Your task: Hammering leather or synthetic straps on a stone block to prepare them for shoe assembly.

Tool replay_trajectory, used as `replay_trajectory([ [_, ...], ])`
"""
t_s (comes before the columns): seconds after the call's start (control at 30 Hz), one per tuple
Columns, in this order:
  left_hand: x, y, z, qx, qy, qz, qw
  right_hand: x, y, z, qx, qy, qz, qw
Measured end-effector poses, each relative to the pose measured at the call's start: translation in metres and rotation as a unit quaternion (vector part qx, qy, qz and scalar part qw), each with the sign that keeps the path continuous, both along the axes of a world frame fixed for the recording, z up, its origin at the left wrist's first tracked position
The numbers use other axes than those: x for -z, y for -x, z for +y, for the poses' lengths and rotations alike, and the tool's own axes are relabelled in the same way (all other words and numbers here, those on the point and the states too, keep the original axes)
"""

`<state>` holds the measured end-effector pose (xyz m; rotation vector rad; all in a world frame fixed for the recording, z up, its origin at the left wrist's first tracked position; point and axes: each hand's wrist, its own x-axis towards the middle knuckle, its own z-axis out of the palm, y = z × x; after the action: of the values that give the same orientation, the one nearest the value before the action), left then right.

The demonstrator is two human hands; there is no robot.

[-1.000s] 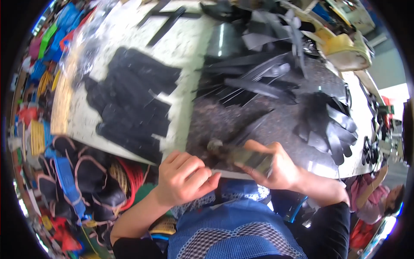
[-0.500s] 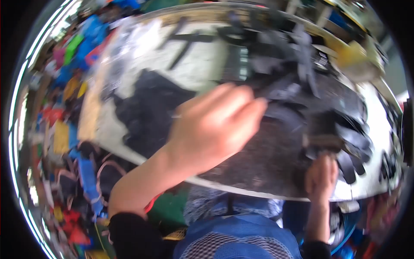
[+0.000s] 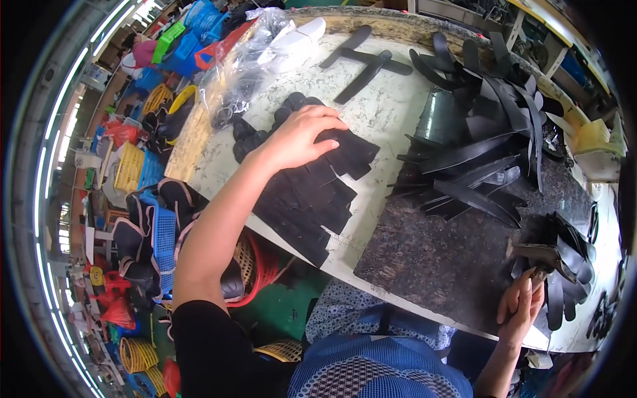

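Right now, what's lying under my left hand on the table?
Under your left hand is a spread of overlapping flat black pieces on the white tabletop. Their parts directly below the hand are hidden, so I can't tell how they lie there.

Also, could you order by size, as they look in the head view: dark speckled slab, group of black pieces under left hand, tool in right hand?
1. Dark speckled slab, partly covered
2. Black pieces under the left hand
3. Tool in the right hand
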<state>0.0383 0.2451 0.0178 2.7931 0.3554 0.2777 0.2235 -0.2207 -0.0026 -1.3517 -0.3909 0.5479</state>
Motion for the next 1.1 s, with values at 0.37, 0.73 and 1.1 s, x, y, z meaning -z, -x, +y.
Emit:
replay_trajectory([
  [0.37,0.007,-0.004,0.017,0.097,-0.039,-0.079,0.991,-0.072,0.034,0.141,-0.267,0.190,-0.259,0.908],
  [0.73,0.007,-0.013,0.024,0.077,0.092,-0.003,0.993,-0.034,0.047,0.250,-0.249,0.232,-0.493,0.801],
  [1.1,-0.028,0.028,0.107,-0.194,0.273,-0.385,0.860,-0.049,0.050,0.265,-0.282,0.322,-0.462,0.777],
])
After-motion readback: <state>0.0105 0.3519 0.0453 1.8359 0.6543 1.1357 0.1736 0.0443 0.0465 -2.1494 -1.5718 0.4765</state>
